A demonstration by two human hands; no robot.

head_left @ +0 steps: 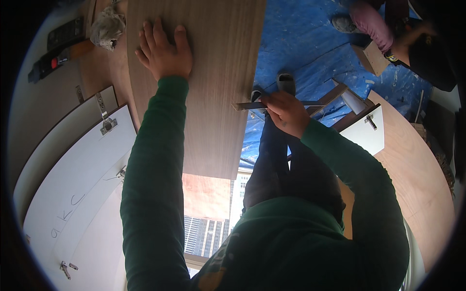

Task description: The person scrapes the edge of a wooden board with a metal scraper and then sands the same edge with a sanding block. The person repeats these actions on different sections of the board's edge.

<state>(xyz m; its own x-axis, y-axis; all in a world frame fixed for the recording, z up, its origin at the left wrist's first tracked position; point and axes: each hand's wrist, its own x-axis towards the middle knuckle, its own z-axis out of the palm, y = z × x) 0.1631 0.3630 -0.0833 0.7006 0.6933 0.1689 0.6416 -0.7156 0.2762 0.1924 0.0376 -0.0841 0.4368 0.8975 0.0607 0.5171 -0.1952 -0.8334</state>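
A long wood-grain board [208,72] lies in front of me, running from the top of the view toward my body. My left hand [167,56] rests flat on it, fingers spread, near its left edge. My right hand [286,114] is closed around a thin, flat, file-like metal bar [250,105] at the board's right edge. One end of the bar lies over that edge; its other end sticks out to the right of my hand. Whether it touches the board, I cannot tell.
White cabinet doors with hinges [108,126] lean at the left. A crumpled cloth [108,28] and a dark power tool [51,65] lie upper left. Blue sheeting [310,53] covers the floor. Another person [374,24] works upper right beside a wooden piece [370,57]. A curved panel [412,169] stands right.
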